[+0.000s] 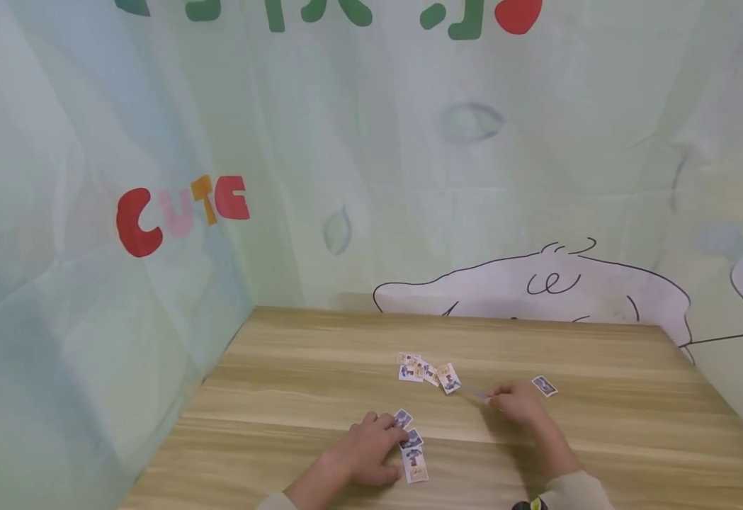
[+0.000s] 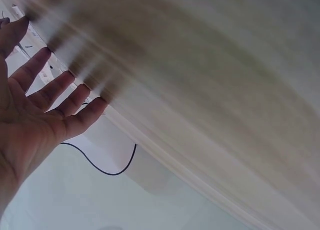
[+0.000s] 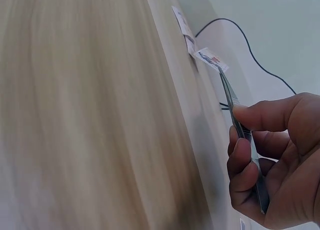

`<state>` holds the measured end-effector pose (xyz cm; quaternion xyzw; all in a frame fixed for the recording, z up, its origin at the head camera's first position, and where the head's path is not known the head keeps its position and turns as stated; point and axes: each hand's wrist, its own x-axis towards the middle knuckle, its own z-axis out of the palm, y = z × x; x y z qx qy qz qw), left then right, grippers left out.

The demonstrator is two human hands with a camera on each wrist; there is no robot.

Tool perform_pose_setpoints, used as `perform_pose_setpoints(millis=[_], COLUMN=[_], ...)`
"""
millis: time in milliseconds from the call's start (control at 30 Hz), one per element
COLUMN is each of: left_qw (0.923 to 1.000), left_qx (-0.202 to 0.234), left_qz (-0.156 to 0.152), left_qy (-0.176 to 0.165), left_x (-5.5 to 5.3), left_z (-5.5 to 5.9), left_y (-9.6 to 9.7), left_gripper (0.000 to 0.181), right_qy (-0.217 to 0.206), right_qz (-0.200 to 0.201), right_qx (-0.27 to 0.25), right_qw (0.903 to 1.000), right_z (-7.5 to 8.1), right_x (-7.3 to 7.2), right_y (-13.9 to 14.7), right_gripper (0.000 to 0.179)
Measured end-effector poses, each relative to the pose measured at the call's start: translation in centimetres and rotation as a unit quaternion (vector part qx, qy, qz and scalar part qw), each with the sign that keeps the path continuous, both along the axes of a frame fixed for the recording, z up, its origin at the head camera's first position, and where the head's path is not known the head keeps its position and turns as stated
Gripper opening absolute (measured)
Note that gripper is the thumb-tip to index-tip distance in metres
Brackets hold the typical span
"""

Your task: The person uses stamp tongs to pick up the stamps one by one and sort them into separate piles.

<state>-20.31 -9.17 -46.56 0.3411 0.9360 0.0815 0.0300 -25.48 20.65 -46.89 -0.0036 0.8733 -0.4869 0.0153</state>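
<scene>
Metal tweezers (image 3: 234, 102) are pinched between the thumb and fingers of my right hand (image 1: 519, 404). Their tips grip the edge of a small printed card (image 1: 449, 379), which tilts up off the table in the right wrist view. Just left of it lies an overlapping group of similar cards (image 1: 411, 370). My left hand (image 1: 371, 448) rests on the table with its fingers spread and fairly straight. Its fingertips lie at a short column of cards, a dark-printed one (image 1: 412, 439) among them and a lighter one (image 1: 415, 465) nearest me.
A single dark card (image 1: 544, 385) lies to the right, beyond my right hand. The wood-grain table (image 1: 269, 397) meets a printed cloth backdrop (image 1: 358, 177) at its back and left edges.
</scene>
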Motion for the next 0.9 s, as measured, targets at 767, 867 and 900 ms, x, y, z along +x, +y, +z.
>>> perform_pose_setpoints(millis=[767, 867, 900], left_qw=[1.0, 0.9999, 0.9999], left_qx=[-0.004, -0.005, -0.005], left_qz=[0.0, -0.002, -0.002], left_qy=[0.006, 0.01, 0.01], left_x=[0.3, 0.3, 0.2], left_z=[0.5, 0.5, 0.5], left_y=[0.2, 0.2, 0.2], left_gripper=[0.052, 0.052, 0.052], right_qy=[-0.034, -0.034, -0.034], right_qz=[-0.014, -0.016, -0.016], right_qx=[0.0, -0.007, -0.009], right_qw=[0.9993, 0.9993, 0.9993], right_z=[-0.7, -0.8, -0.9], right_x=[-1.0, -1.1, -1.1], right_y=[-3.0, -2.9, -2.9], right_gripper=[0.007, 0.008, 0.008])
